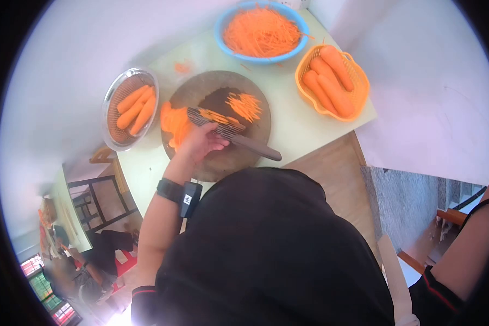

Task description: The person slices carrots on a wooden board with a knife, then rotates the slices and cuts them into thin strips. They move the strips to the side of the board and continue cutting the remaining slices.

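Head view: the left hand [201,142] lies at the centre of the frame on a round chopping board [223,163]. Its fingers [218,143] are bent over the knife [239,136] where blade meets handle. Whether they clasp it cannot be told. The handle juts free toward the lower right. Carrot slices [175,122] lie just left of the hand, with carrot shreds [245,106] above the blade. The right hand is out of frame. On the desk [293,125] sit a blue bowl [221,27] at the top, an orange basket [358,92] at the upper right and a metal strainer [110,108] at the left.

My right hand is cut off at frame edge; my left hand [201,142] covers knife [243,139] blade, grip unclear
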{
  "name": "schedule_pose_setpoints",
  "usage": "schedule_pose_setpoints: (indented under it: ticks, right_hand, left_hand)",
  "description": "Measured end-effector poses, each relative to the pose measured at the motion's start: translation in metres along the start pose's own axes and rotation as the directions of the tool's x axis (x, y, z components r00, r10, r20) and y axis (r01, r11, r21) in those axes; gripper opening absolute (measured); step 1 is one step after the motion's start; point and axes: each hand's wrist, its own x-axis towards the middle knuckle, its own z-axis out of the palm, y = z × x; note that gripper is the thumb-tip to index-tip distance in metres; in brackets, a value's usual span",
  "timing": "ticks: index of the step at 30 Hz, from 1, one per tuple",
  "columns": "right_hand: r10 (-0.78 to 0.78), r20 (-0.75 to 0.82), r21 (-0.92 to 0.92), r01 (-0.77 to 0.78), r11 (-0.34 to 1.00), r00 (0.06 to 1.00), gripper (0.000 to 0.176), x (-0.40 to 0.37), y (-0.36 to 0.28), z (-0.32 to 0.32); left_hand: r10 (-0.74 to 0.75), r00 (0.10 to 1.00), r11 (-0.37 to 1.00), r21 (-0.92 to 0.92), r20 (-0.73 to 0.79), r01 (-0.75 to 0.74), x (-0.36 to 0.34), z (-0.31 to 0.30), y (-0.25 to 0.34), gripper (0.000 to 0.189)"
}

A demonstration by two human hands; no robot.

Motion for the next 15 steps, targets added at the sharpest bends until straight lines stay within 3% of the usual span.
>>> schedule_pose_setpoints:
  ticks: [15]
  right_hand:
    - [-0.030,-0.028,0.019,0.031,0.999,0.999,0.040,-0.0001,0.0077,-0.0047]
  left_hand:
    - [0.038,0.999,0.999,-0.011,0.004,-0.038,-0.0034,0.0009,0.0005,0.029]
